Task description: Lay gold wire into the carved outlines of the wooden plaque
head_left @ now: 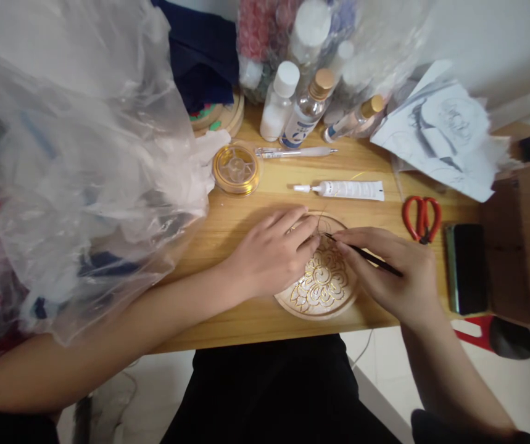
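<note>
A round wooden board [352,303] lies near the table's front edge, bearing a flower design [322,277] outlined in raised gold wire. My left hand [276,253] rests over its upper left part. Thumb and index finger come together there at a thin gold wire [324,213] that curls up past the fingertips. From the other side, my right hand [392,265] grips slim black tweezers [376,259] like a pen. Their tip meets the wire beside my left fingertips, at the upper part of the board. The exact contact is too small to make out.
Behind the board lie a spool of gold wire [236,169], a white glue tube [350,190] and a pen [297,152]. Bottles [304,111] stand farther back. Red-handled pliers [422,219] and a phone [467,268] are on the right; plastic bags [93,135] fill the left.
</note>
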Tool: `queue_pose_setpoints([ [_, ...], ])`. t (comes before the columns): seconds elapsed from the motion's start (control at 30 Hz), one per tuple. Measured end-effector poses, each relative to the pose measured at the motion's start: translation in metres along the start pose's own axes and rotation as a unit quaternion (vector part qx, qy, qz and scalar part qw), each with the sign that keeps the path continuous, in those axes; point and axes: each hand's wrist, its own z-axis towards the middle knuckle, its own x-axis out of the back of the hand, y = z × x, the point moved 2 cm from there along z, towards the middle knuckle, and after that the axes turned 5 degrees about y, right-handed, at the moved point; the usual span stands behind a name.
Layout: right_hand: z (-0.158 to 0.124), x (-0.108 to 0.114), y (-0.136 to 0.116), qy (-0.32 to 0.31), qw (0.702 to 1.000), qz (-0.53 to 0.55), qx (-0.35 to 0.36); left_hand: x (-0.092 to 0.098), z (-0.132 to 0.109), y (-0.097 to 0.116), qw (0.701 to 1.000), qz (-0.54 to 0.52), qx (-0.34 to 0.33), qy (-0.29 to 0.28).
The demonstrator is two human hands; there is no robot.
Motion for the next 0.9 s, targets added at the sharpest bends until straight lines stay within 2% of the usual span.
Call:
queue_pose_setpoints([
  [0.43,0.0004,-0.0001,-0.0018,-0.020,1.000,0.000,-0.001,-0.0005,-0.0001,-0.0002,1.000,0.007,0.000,-0.008],
  [0.67,0.0027,-0.0009,-0.0021,-0.022,1.000,-0.005,-0.005,0.0000,0.0000,0.0001,1.000,-0.001,-0.002,0.011],
  [0.9,0.0056,0.0015,-0.0013,-0.036,0.999,-0.016,0.016,0.0008,0.0007,0.0011,1.000,0.003,0.000,0.008],
])
